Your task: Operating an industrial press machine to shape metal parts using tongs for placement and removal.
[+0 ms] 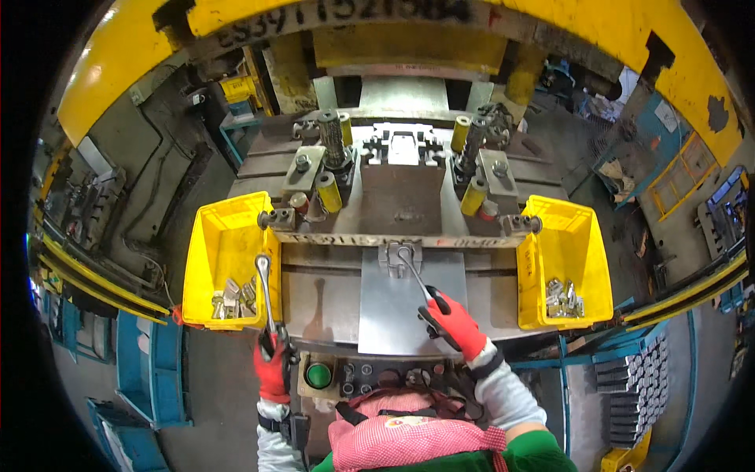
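My left hand (272,368), in a red and black glove, is closed around a long silver metal tool (267,293) with a rounded head. That tool points away from me, its head over the edge of the left yellow bin. A similar slim silver metal tool (417,277) is in my gloved right hand (458,326). Its far end is at a small grey metal piece (390,256) by the front edge of the press die (401,197); whether it grips the piece I cannot tell. Under the right-hand tool lies a flat silver plate (381,315).
A left yellow bin (200,252) and a right yellow bin (601,252) hold small metal parts. Yellow and dark posts (327,193) stand on the die. Below the table edge is a green round button (318,376). Stacked metal bars (633,393) are at right.
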`<state>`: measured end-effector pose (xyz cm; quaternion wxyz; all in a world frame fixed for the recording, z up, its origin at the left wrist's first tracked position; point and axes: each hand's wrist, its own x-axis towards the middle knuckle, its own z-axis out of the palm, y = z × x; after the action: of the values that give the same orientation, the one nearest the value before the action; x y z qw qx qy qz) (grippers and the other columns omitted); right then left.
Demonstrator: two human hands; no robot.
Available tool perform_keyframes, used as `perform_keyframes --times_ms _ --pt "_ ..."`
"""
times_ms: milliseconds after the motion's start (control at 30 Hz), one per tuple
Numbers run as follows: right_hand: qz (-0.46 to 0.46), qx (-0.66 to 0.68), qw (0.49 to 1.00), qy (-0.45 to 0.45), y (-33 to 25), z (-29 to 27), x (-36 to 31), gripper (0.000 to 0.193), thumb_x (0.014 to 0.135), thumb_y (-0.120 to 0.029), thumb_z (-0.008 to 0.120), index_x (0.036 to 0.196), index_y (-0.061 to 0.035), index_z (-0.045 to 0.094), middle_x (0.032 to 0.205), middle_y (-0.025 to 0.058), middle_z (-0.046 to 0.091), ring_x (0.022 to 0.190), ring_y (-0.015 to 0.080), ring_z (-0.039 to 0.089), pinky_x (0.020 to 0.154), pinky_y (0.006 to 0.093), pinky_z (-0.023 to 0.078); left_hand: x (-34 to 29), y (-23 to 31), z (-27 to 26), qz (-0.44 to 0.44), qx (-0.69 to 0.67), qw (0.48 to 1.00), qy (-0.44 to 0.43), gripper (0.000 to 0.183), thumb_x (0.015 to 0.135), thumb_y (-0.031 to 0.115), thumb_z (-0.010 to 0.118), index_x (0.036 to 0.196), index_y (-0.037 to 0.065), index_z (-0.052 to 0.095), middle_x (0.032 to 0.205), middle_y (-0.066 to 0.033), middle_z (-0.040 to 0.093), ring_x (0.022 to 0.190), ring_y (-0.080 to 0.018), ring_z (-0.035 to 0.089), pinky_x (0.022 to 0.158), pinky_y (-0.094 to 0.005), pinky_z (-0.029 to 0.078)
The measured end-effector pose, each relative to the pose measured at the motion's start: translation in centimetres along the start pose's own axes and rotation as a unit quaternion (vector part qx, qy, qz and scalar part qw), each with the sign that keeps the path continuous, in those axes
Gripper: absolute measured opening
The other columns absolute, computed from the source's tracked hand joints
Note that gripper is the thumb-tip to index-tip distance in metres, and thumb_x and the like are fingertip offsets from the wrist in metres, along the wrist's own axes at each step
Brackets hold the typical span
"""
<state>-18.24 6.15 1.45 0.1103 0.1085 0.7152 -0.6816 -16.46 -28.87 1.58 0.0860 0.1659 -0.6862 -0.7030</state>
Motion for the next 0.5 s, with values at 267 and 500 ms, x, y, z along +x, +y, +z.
perform_keyframes --times_ms 267,500 --pt "-0.230 -0.025 0.968 0.094 -10.5 -2.7 8.6 0.042 0.079 -0.022 0.053 0.115 -0.0034 0.042 0.077 0.0001 0.051 0.069 0.0073 0.043 0.063 0.0214 0.038 -1.3 -1.3 -1.7 -0.009 -0.049 0.999 0.021 0.028 0.081 0.025 0.049 0.101 0.005 0.049 0.058 -0.0025 0.049 0.047 -0.0112 0.050 0.037 -0.0234 0.042" --pt "-0.186 -0.093 0.977 0.051 -12.0 -4.3 18.3 0.031 0.075 -0.025 0.056 0.097 -0.0033 0.052 0.085 0.0064 0.057 0.077 0.0123 0.050 0.070 0.0257 0.039 -1.1 -5.3 -4.7 -0.035 -0.083 0.994 0.062 0.022 0.079 0.019 0.053 0.098 0.007 0.049 0.067 -0.0013 0.052 0.046 -0.0113 0.050 0.038 -0.0241 0.042"
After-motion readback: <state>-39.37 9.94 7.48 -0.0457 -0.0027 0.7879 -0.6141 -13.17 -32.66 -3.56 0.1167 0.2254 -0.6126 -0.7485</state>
